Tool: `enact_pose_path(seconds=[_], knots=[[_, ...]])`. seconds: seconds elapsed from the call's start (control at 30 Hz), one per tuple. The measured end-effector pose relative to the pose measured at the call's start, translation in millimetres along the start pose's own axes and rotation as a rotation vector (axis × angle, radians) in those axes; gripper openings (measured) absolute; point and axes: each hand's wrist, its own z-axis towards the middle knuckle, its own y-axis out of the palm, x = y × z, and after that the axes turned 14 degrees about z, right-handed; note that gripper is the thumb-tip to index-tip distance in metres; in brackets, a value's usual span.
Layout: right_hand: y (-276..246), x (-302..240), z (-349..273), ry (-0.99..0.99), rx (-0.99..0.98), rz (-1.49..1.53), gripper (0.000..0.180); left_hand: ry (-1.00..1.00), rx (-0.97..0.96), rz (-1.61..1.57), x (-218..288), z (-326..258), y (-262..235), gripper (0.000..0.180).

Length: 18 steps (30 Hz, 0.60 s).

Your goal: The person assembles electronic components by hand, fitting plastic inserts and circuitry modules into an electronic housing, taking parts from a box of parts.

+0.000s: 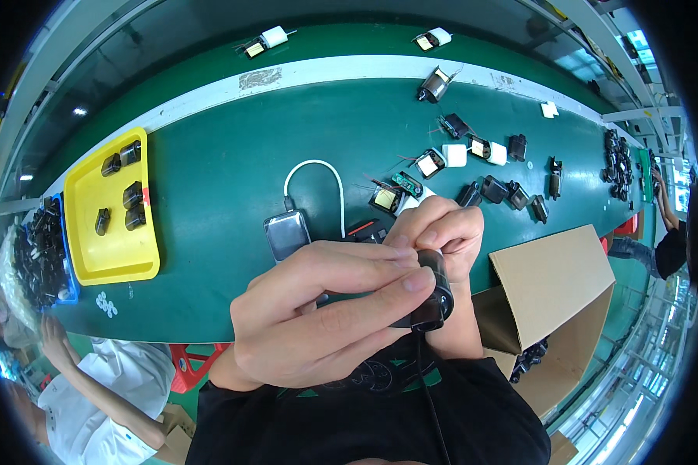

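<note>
Close under the camera, my left hand [318, 310] and my right hand [442, 232] both grip one small black housing part [434, 298]. The left thumb and fingers pinch its left side; the right hand's fingers curl over its top. A thin black cord hangs down from it across my black shirt. Most of the part is hidden by my fingers.
A green conveyor belt [225, 186] carries several small black and white electronic parts [473, 167], a grey power bank [287, 234] with a white cable, and a yellow tray [112, 256] holding black parts. An open cardboard box [554, 283] sits at right. Another person's arm [93, 380] shows at lower left.
</note>
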Motion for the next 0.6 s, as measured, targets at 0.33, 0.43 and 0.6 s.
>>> enact_pose_path(seconds=[0.33,0.43,0.6], knots=[[3.3,-0.7,1.3,0.01,-0.014,0.001,0.04,-0.028,0.087,-0.012,4.3,-1.8,3.4,0.036],[1.7,-2.5,1.1,0.017,-0.016,-0.021,0.039,-0.006,0.094,0.01,2.6,-2.4,4.6,0.036],[0.9,-6.8,1.5,0.032,-0.036,-0.064,0.038,-0.066,0.132,0.017,8.8,-1.1,6.8,0.032]])
